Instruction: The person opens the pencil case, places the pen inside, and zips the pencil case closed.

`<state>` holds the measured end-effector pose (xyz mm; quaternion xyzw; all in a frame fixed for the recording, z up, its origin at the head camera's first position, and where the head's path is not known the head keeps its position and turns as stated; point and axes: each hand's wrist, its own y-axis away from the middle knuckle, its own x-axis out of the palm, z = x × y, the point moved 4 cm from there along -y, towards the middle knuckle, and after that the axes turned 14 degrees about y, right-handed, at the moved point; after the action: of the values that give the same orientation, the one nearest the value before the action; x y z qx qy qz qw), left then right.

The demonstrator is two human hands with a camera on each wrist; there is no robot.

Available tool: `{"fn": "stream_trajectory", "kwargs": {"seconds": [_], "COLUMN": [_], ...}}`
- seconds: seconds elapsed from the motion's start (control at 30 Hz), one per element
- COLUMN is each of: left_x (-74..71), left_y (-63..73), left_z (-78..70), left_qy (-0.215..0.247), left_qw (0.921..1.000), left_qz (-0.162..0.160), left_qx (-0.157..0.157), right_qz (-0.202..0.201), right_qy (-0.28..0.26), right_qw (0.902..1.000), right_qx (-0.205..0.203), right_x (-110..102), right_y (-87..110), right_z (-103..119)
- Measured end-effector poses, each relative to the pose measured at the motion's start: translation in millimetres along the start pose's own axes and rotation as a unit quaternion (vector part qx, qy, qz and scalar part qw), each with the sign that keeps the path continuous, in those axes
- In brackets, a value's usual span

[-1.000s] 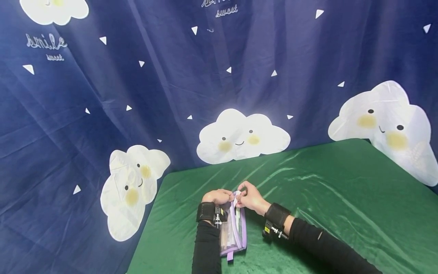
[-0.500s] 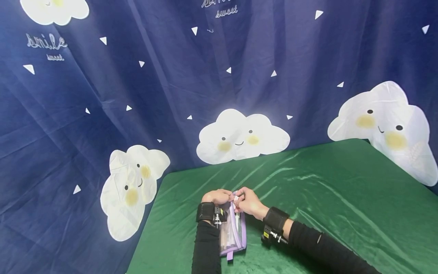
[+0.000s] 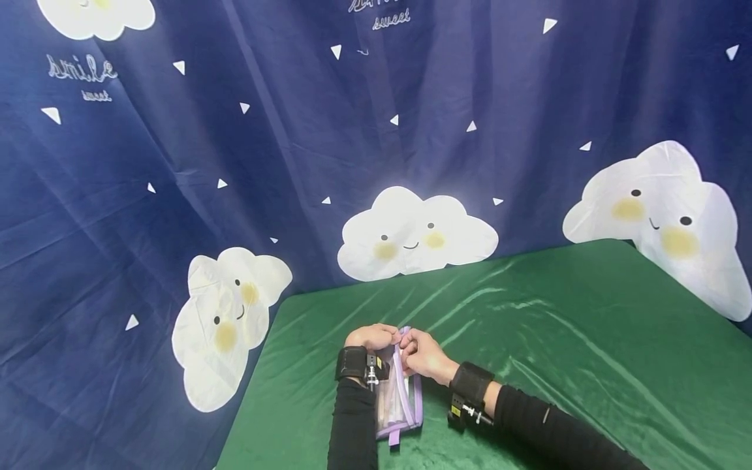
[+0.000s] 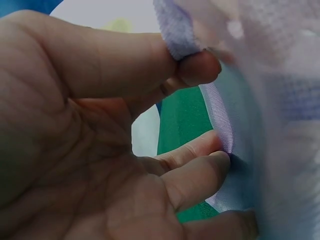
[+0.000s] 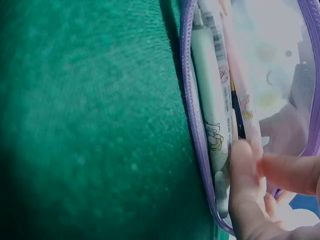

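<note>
A see-through mesh pencil case point(image 3: 402, 403) with purple zip edging lies on the green cloth, its purple tab toward me. Its mouth is unzipped, and several pens are inside. My left hand point(image 3: 371, 336) pinches the purple edging at the far end between thumb and forefinger; other fingers touch the case's side in the left wrist view. My right hand point(image 3: 427, 356) is at the mouth, thumb and finger on a pale pink pen point(image 5: 243, 85) inside the case. Beside that pen lies a pale green pen point(image 5: 209, 80). The pen's lower end is hidden by the fingers.
Green cloth point(image 3: 540, 339) covers the table around the case. A dark blue curtain point(image 3: 294, 117) with cloud pictures hangs behind the table's far edge. Each wrist carries a strapped camera.
My right hand has moved down and slightly left at the case's mouth. The white end that stuck up between its fingers has sunk from sight. The left hand keeps its place.
</note>
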<state>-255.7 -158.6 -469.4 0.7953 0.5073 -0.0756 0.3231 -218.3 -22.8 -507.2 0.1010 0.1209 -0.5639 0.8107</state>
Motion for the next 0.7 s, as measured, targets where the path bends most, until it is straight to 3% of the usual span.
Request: {"fn": "stream_trajectory", "kwargs": {"seconds": [0.17,0.47,0.7], "left_x": [0.3,-1.5,0.5], "left_y": [-1.6,-0.6,1.5], "left_z": [2.5,-1.2,-0.9], "left_qy": [0.028,-0.008,-0.014], "left_qw": [0.9995,0.9999,0.9996], "left_qz": [0.001,-0.008,-0.017], "left_qx": [-0.011,-0.012,-0.018], "right_qz": [0.012,0.021,0.009], "right_qy": [0.024,0.042,0.082], "right_qw": [0.9996,0.9989,0.9959], "right_qx": [-0.012,-0.012,-0.038], "right_x": [2.3,6.0,7.7], "right_y": [1.6,0.3,2.9], "right_z": [0.0,0.6,1.7]}}
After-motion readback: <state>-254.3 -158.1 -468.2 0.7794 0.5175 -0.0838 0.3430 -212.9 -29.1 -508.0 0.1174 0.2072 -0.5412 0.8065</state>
